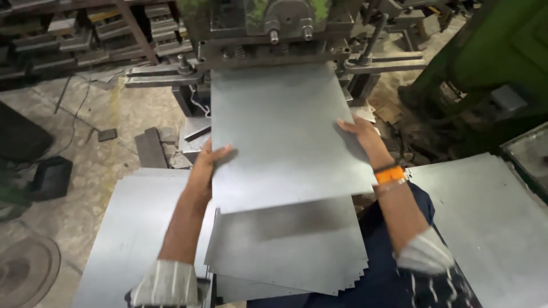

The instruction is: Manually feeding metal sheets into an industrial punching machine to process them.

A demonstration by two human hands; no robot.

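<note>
Close to my body, at 6 o'clock, sits a stack of metal sheets (285, 251). They are grey and flat, and their edges fan out a bit at the bottom right.

Just past that, I hold one big metal sheet (285, 131) above the stack. It is flat and shiny grey. It runs from the middle up toward 12 o'clock.

My left hand (208, 162) is at 9 o'clock on the sheet's left edge. My fingers are spread out flat, with the thumb lying on top of the sheet. I cannot see if the other fingers curl under.

My right hand (359, 134) is at 3 o'clock on the sheet's right edge. The fingers lie open and flat on top, pressing on the sheet. I wear an orange band (390, 174) on that wrist.

More flat sheets lie at both sides: a left pile (131, 228) at 8 o'clock and a right pile (485, 222) at 4 o'clock.

Far off, at 12 o'clock, the sheet's far edge goes under a big press machine (285, 28). It is dark metal with bolts and green parts.

At 10 o'clock, the dusty floor (85, 148) has metal bits on it, and metal blocks (74, 40) are stacked behind.
</note>
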